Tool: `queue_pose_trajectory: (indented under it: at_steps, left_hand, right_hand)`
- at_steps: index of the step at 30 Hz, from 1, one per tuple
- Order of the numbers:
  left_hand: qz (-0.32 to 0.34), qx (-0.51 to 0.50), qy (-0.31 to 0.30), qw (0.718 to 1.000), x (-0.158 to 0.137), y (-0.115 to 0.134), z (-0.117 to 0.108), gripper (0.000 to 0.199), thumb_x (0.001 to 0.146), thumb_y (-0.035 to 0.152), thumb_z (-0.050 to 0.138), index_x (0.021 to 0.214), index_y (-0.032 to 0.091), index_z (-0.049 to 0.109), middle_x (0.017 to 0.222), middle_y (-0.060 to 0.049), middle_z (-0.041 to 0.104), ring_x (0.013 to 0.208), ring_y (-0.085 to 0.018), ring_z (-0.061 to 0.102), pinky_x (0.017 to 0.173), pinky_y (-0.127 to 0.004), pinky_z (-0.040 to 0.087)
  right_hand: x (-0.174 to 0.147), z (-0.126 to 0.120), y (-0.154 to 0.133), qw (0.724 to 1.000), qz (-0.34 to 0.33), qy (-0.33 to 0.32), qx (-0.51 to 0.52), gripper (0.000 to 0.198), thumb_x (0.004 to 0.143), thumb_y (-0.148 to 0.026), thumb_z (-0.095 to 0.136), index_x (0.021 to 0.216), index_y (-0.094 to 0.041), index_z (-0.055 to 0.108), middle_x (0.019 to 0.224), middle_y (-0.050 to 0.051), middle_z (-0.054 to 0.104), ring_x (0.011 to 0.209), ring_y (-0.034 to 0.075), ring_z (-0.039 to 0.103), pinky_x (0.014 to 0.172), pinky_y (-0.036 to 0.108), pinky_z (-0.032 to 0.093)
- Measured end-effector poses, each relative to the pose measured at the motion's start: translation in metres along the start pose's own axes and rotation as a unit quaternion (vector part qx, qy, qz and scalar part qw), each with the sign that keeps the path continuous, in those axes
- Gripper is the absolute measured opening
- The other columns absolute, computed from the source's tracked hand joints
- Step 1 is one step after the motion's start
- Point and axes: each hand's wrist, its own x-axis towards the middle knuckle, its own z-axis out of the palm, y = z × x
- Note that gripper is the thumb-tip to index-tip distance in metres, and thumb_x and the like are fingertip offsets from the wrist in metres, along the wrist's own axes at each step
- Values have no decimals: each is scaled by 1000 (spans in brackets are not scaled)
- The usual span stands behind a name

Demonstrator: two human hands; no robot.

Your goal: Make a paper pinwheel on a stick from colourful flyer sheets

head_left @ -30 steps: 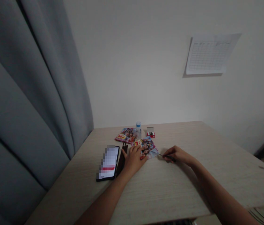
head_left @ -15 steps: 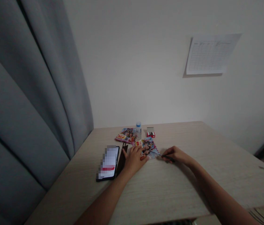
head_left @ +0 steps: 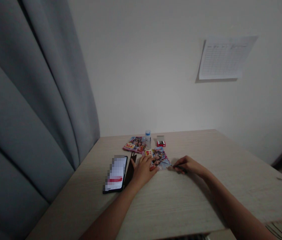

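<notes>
1. Two bare hands are at work over a printed leaflet [head_left: 163, 154] lying on the table [head_left: 171, 206], just in front of the bottle [head_left: 148, 141] and the small red box [head_left: 161, 143].
2. For steady work here, firm, even pressure near the leaflet's lower left edge should stop the sheet slipping or buckling under the thin tool [head_left: 166, 163].
3. A low angle and light, short movements look best, with the tip well clear of the holding fingers; whether it is a blade or something else, I cannot tell.
4. Left hand [head_left: 144, 168]: palm down, fingers spread, tips on the leaflet, outer edge beside the dark strip [head_left: 129, 171] next to the phone [head_left: 116, 175].
5. Right hand [head_left: 183, 164]: closed in a narrow pinch around the tool's dark handle, knuckles up, with the shaft pointing left across the leaflet and the forearm slanting in from the lower right.
</notes>
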Motion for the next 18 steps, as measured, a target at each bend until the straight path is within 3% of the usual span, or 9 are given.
queue_pose_trajectory:
  at_steps: [18]
  left_hand:
    - [1,16,9,1000,0,1,1,47,88,53,64,131,34,61,144,-5,57,138,-33,43,117,-72,1]
  right_hand:
    - [0,1,2,1000,5,7,0,26,68,-33,65,76,-10,76,57,1,60,51,10,45,53,25,33]
